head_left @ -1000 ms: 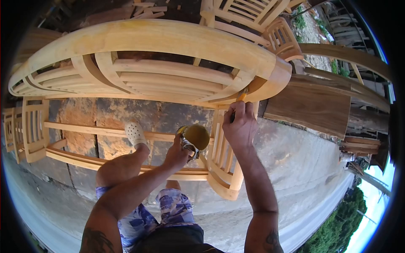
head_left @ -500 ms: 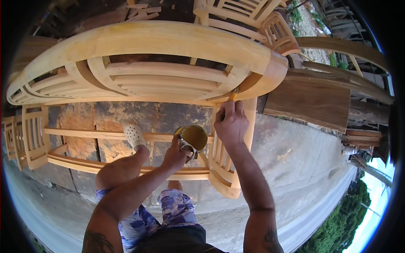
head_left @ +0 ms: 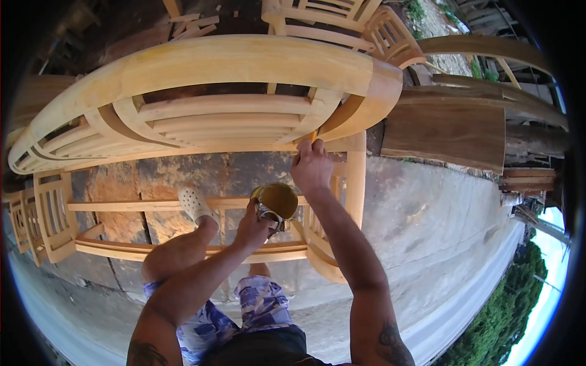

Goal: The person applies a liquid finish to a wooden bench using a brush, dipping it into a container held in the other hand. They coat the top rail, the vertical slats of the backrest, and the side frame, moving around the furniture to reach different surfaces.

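My left hand (head_left: 251, 227) is closed around the handle of a metal mug (head_left: 273, 221), tilted so that the yellowish-brown liquid (head_left: 279, 200) inside shows. My right hand (head_left: 312, 163) pinches a small paintbrush (head_left: 314, 135), of which only a bit of yellow shows above the fingers. The brush's tip meets the lower part of the backrest of a pale wooden bench (head_left: 238, 61), near the inner side of its curved right end. The bristles are hidden. On that right end the wood looks darker and glossier than the rest of the curved top rail.
Below the backrest, the bench's seat rails (head_left: 140, 205) cross around my legs, one foot in a white clog (head_left: 194, 202) between them. A slatted wooden chair (head_left: 390, 38) stands behind. Brown boards (head_left: 442, 134) lie at the right, and wood offcuts (head_left: 194, 27) at the back.
My right hand has moved left with the brush, from the curved right end toward the lower inner part of the backrest. The mug stays in my left hand, nearly still.
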`<state>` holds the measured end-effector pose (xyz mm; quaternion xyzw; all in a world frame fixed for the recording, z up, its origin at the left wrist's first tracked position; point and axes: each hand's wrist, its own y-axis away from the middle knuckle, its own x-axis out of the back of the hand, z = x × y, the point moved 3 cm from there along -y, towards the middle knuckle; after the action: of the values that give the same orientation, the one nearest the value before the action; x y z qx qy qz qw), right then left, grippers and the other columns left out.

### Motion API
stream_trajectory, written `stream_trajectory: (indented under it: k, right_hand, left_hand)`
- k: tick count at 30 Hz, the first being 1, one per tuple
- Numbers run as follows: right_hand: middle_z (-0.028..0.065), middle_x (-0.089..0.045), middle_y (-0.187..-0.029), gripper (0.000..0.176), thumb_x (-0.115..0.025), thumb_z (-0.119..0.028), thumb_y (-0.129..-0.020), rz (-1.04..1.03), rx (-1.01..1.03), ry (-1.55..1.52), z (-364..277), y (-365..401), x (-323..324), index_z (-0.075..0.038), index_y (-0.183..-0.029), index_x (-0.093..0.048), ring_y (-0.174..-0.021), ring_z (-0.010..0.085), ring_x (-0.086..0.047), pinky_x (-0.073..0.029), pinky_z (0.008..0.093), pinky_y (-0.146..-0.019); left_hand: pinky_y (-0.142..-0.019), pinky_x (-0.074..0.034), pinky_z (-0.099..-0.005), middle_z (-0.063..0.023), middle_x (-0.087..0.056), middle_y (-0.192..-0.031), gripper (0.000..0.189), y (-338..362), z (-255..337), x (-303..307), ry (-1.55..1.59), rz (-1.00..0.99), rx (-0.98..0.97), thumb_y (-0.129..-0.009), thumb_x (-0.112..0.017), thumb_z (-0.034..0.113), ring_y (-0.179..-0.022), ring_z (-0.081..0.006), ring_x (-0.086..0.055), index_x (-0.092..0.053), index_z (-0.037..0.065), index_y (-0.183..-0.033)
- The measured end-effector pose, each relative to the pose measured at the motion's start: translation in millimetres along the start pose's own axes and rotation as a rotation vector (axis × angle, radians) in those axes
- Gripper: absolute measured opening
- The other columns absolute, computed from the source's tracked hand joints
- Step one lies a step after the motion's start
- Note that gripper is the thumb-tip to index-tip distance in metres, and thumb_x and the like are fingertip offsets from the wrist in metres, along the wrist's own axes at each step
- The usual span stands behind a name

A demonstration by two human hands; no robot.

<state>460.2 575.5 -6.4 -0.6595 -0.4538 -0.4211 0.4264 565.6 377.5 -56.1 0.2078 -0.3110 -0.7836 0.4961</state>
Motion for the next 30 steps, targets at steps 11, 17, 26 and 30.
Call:
stream_trajectory:
  k: [11, 17, 26, 30]
  right_hand:
    - [0.0136, -0.058, -0.094, 0.020, -0.068, -0.004, -0.081, -0.003, -0.142, -0.120, 7, 37, 10, -0.015, -0.097, -0.060, -0.068, 0.0341, -0.065, -0.052, 0.0465, -0.056]
    - [0.0121, -0.058, -0.088, 0.022, -0.068, -0.002, -0.081, 0.261, -0.102, -0.306, -3, 37, 51, -0.015, -0.097, -0.061, -0.065, 0.0320, -0.064, -0.051, 0.0466, -0.052]
    - [0.0112, -0.059, -0.083, 0.023, -0.065, 0.005, -0.080, 0.312, -0.019, -0.463, -7, 37, 95, -0.007, -0.099, -0.062, -0.063, 0.0258, -0.060, -0.050, 0.0364, -0.058]
    - [0.0058, -0.057, -0.079, 0.008, -0.064, -0.003, -0.091, 0.438, -0.113, -0.734, -2, 59, 128, -0.003, -0.099, -0.061, -0.064, 0.0148, -0.055, -0.046, 0.0272, -0.062]
  left_hand:
    - [-0.080, -0.060, -0.0318, -0.0176, -0.063, -0.119, 0.074, -5, -20, -1, 0.029, 0.015, -0.021, -0.086, -0.055, -0.003, -0.098, -0.0228, -0.070, -0.028, 0.006, -0.155]
    - [-0.081, -0.060, -0.0318, -0.0166, -0.062, -0.121, 0.071, -8, -30, -1, 0.091, 0.005, -0.011, -0.087, -0.052, -0.004, -0.097, -0.0218, -0.069, -0.030, 0.005, -0.153]
    - [-0.081, -0.059, -0.0315, -0.0167, -0.061, -0.121, 0.073, -14, -41, -5, 0.088, 0.009, 0.009, -0.087, -0.053, -0.004, -0.096, -0.0212, -0.069, -0.028, 0.006, -0.155]
    - [-0.082, -0.058, -0.0320, -0.0168, -0.062, -0.121, 0.076, -13, -28, -2, 0.049, 0.005, 0.007, -0.086, -0.055, -0.003, -0.097, -0.0212, -0.068, -0.026, 0.006, -0.156]
